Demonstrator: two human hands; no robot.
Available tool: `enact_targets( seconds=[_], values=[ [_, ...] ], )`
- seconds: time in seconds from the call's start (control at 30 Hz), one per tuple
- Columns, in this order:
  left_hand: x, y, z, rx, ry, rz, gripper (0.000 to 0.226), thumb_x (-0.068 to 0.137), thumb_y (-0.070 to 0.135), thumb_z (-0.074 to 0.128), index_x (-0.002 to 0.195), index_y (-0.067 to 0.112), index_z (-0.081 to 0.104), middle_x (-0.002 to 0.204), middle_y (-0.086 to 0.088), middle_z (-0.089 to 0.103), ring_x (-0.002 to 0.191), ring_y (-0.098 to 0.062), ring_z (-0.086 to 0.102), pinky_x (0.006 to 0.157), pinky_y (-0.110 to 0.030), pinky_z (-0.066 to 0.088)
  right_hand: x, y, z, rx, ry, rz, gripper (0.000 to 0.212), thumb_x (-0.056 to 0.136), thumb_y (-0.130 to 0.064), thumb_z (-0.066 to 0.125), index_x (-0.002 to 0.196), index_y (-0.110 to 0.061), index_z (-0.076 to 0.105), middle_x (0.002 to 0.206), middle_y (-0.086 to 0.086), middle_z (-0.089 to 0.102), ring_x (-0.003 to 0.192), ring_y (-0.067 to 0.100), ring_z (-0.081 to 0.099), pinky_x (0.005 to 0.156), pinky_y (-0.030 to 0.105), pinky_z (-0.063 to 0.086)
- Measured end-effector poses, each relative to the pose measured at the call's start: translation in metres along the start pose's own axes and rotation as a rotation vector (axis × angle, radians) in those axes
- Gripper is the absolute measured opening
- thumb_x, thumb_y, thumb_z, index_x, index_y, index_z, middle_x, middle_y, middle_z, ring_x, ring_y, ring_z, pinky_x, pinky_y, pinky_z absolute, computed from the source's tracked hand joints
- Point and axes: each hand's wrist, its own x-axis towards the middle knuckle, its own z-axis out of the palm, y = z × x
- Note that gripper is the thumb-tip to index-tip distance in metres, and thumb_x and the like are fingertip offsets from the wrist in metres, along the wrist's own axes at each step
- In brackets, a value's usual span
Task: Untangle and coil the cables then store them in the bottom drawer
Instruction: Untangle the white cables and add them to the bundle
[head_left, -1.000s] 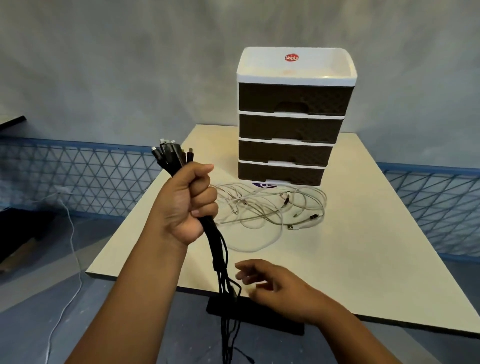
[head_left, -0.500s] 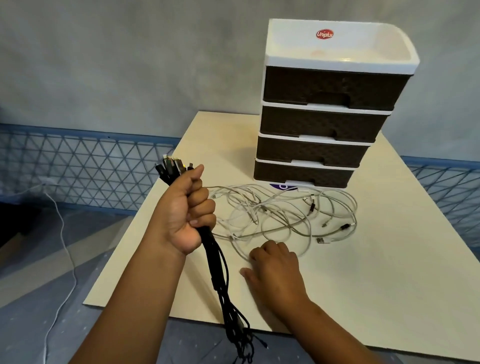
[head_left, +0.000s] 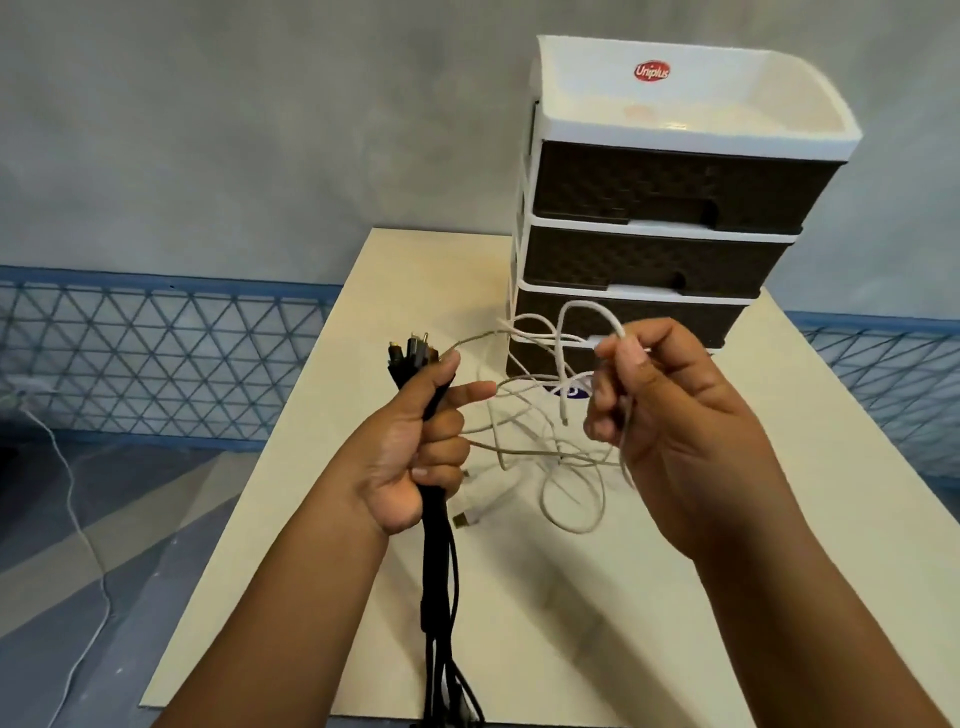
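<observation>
1. We hold the black cables (head_left: 435, 545) in our left hand (head_left: 415, 441), fingers curled tight round the bundle just below its plugs, which stick up above the fist. The rest hangs straight down past the near edge of the table (head_left: 779, 597). Kept upright and off to the left like this, the bundle seems parked out of the way.

2. Our left forefinger points out toward a strand of the white cables (head_left: 561, 467), touching or nearly touching it; we cannot tell which.

3. Our right hand (head_left: 670, 415) pinches a few white strands between thumb and curled fingers and lifts them above the middle of the table. Loops arch over the fist and trail down to the tangle lying on the table in front of the drawer unit (head_left: 660, 208).

4. Lifting probably lets the loops fall open so we can see where they cross.

5. The drawer unit stands at the far edge. Our right hand partly hides its bottom drawer (head_left: 545, 364), which looks closed, so storing lies well ahead.
</observation>
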Motion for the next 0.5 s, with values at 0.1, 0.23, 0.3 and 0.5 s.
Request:
enact_targets(
  seconds=[0.1,0.23,0.3,0.5],
  values=[
    [0.007,-0.001,0.005,0.037,-0.026,-0.034,0.045,0.070,0.053,0.067,0.089,0.013,0.074,0.044,0.010,0.016,0.033,-0.001,0.014,0.035,-0.014,0.009,-0.007,0.019,0.001,-0.127,-0.077,0.043,0.011,0.089,-0.023,0.058,0.089,-0.012,0.064,0.068,0.006,0.054,0.063,0.015,0.049,0.059,0.023,0.044],
    [0.016,-0.004,0.006,0.035,-0.017,-0.056,0.035,0.078,0.043,0.065,0.088,0.010,0.071,0.043,0.010,0.019,0.032,-0.001,0.016,0.031,-0.013,0.011,-0.020,0.046,0.000,-0.283,-0.356,0.229,0.005,0.088,-0.017,0.066,0.084,-0.016,0.068,0.075,0.008,0.059,0.070,0.017,0.056,0.066,0.029,0.050],
    [0.019,-0.003,0.004,0.040,-0.024,-0.052,0.021,0.081,0.033,0.061,0.081,0.012,0.064,0.042,0.010,0.018,0.031,-0.001,0.016,0.029,-0.012,0.011,-0.025,0.056,-0.001,-0.405,-0.435,0.304,0.011,0.090,-0.025,0.067,0.085,-0.016,0.070,0.076,0.004,0.063,0.072,0.016,0.059,0.068,0.028,0.049],
    [0.012,0.005,0.000,0.189,-0.201,-0.077,0.020,0.082,0.029,0.056,0.070,0.015,0.061,0.040,0.011,0.020,0.031,-0.001,0.017,0.035,-0.013,0.006,-0.002,0.053,-0.005,-0.356,0.051,0.333,0.035,0.100,-0.031,0.049,0.088,-0.008,0.072,0.071,0.005,0.066,0.066,0.021,0.060,0.066,0.031,0.050]
  ],
)
